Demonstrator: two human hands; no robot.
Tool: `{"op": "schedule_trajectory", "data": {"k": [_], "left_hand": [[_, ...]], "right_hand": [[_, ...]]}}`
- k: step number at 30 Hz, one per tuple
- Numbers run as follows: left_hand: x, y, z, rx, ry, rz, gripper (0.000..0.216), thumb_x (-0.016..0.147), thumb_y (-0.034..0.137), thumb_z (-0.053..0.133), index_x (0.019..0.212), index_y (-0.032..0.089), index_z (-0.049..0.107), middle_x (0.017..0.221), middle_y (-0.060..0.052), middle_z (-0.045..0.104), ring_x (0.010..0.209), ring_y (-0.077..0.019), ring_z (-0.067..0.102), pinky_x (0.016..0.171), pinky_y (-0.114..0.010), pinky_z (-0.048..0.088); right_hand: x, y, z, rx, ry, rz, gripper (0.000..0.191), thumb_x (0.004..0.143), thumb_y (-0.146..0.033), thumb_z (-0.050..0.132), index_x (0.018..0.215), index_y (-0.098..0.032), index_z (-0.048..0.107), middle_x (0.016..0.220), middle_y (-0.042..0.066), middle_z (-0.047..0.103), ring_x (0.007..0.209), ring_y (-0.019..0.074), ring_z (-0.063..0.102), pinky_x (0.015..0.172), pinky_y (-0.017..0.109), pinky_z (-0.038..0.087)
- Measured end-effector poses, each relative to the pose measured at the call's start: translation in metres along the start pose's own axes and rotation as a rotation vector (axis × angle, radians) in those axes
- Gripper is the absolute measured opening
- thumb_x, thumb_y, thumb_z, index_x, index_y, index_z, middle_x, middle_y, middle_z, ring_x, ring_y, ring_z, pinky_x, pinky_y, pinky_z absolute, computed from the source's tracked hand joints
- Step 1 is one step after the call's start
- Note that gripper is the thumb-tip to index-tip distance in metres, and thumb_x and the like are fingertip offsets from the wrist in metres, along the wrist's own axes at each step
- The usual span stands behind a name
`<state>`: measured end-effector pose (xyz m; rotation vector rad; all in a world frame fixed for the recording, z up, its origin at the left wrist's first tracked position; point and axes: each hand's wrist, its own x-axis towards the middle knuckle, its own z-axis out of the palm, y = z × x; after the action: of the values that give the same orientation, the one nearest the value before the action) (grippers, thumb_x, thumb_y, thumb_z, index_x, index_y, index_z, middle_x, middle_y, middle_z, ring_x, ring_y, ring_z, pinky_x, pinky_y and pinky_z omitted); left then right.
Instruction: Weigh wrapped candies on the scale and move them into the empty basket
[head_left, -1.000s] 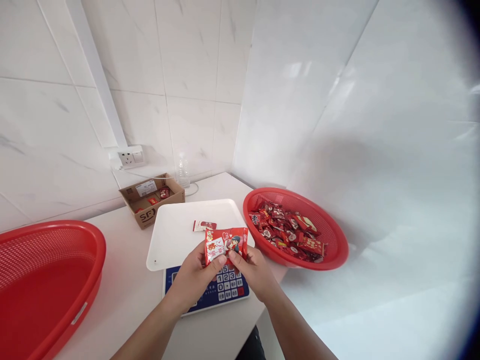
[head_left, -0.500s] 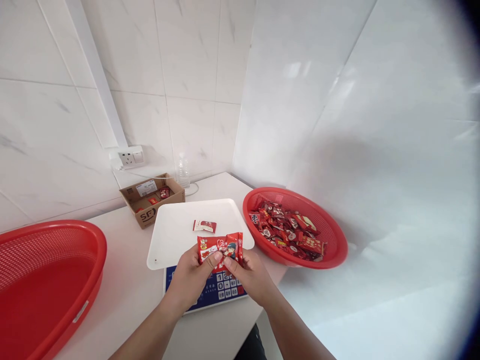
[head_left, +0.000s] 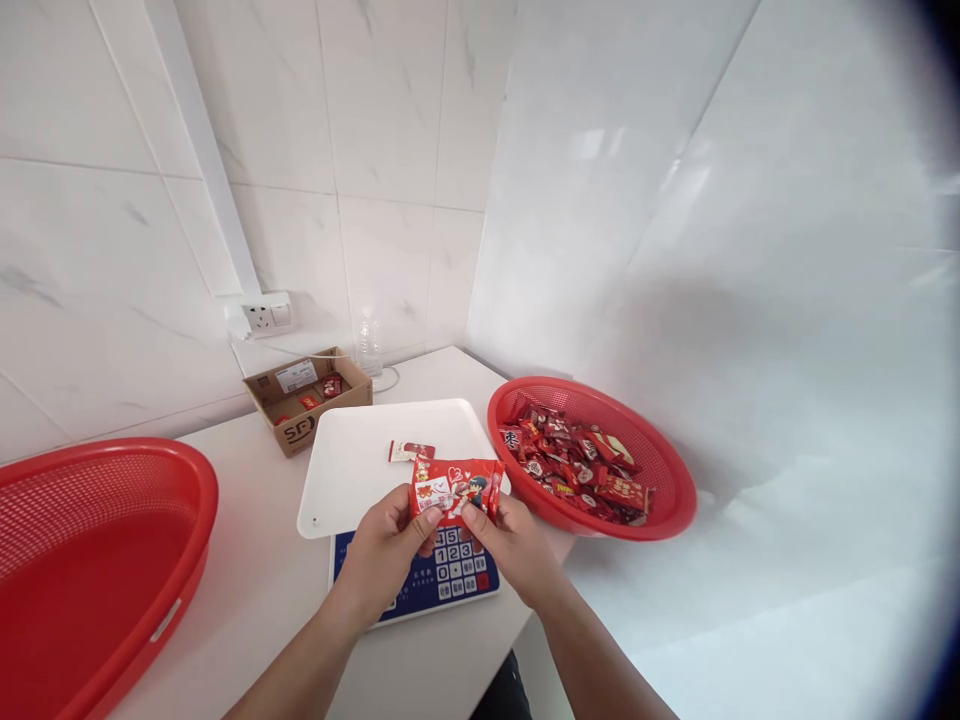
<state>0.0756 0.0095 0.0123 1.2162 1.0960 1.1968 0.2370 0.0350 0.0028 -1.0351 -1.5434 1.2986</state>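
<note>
Both hands hold one red printed packet [head_left: 456, 487] above the front edge of a scale. My left hand [head_left: 386, 553] pinches its left lower edge, and my right hand [head_left: 510, 545] pinches its right lower edge. Under the hands is the scale's blue keypad [head_left: 450, 572]. Behind the packet, the scale's white tray [head_left: 352, 470] carries one small red and white sweet [head_left: 410, 451]. To the right stands a red mesh basket [head_left: 660, 470] holding several red wrapped sweets [head_left: 574, 460].
A large red basket [head_left: 90, 560] sits at the left on the white table. A brown cardboard box [head_left: 309, 398] with a few red sweets, a clear bottle [head_left: 367, 345] and a wall socket [head_left: 266, 314] with a cable stand near the tiled back wall.
The packet dipped and tilted half a second ago, then came back up a little to the right between both hands. The grip stayed the same.
</note>
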Motion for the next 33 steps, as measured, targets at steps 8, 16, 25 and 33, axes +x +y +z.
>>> {"op": "schedule_trajectory", "data": {"k": [8, 16, 25, 33], "left_hand": [[-0.002, -0.001, -0.003, -0.017, 0.107, -0.026, 0.05, 0.079, 0.048, 0.057, 0.119, 0.022, 0.044, 0.089, -0.001, 0.06, 0.074, -0.0147, 0.058, 0.067, -0.028, 0.05], [-0.019, 0.013, -0.013, 0.055, 0.36, 0.016, 0.049, 0.082, 0.053, 0.048, 0.121, 0.024, 0.044, 0.098, -0.005, 0.062, 0.078, -0.0171, 0.06, 0.071, -0.034, 0.052], [-0.033, 0.014, -0.023, 0.028, 0.38, 0.014, 0.046, 0.08, 0.053, 0.051, 0.115, 0.023, 0.048, 0.089, -0.002, 0.064, 0.074, -0.0155, 0.059, 0.07, -0.031, 0.052], [-0.032, 0.002, -0.015, 0.094, 0.286, -0.005, 0.044, 0.079, 0.055, 0.053, 0.111, 0.024, 0.052, 0.082, -0.001, 0.065, 0.074, -0.0169, 0.06, 0.072, -0.031, 0.051]], "right_hand": [[0.027, -0.011, -0.013, -0.032, 0.097, -0.094, 0.048, 0.08, -0.036, 0.056, 0.123, -0.021, 0.043, 0.099, 0.006, 0.064, 0.08, 0.0183, 0.062, 0.065, 0.031, 0.05], [0.102, 0.003, -0.017, -0.6, 0.182, -0.192, 0.065, 0.08, -0.029, 0.054, 0.14, -0.02, 0.031, 0.119, 0.013, 0.057, 0.099, 0.0248, 0.06, 0.086, 0.041, 0.045], [0.104, 0.015, 0.002, -1.043, -0.197, -0.218, 0.044, 0.09, -0.038, 0.041, 0.123, -0.013, 0.057, 0.134, 0.015, 0.049, 0.13, 0.0304, 0.035, 0.107, 0.046, 0.026], [0.096, 0.005, -0.016, -0.821, -0.139, -0.308, 0.047, 0.09, -0.033, 0.041, 0.134, -0.016, 0.043, 0.141, 0.01, 0.041, 0.131, 0.0187, 0.035, 0.107, 0.033, 0.028]]}}
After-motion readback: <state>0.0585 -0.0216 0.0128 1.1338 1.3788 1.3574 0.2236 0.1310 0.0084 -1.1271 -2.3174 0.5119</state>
